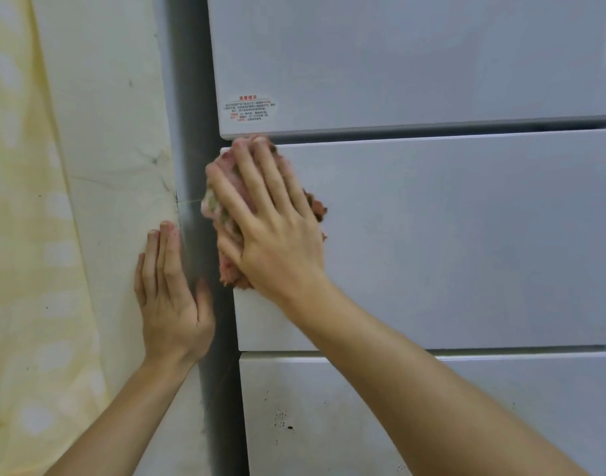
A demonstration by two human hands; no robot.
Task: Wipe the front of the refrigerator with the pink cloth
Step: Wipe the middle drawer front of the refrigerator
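Note:
The white refrigerator point(449, 235) fills the right of the view, with three stacked door panels split by horizontal gaps. My right hand point(270, 221) lies flat with straight fingers on the pink cloth point(226, 231), pressing it against the top left corner of the middle panel. The crumpled cloth shows around and under the fingers; most of it is hidden by the hand. My left hand point(171, 300) rests flat on the wall beside the fridge's grey side, fingers straight and pointing up, holding nothing.
A sticker with red print point(249, 108) sits at the lower left of the upper panel. Dark specks point(282, 422) mark the bottom panel. A cream wall point(112, 149) and a yellow patterned curtain point(23, 235) stand to the left.

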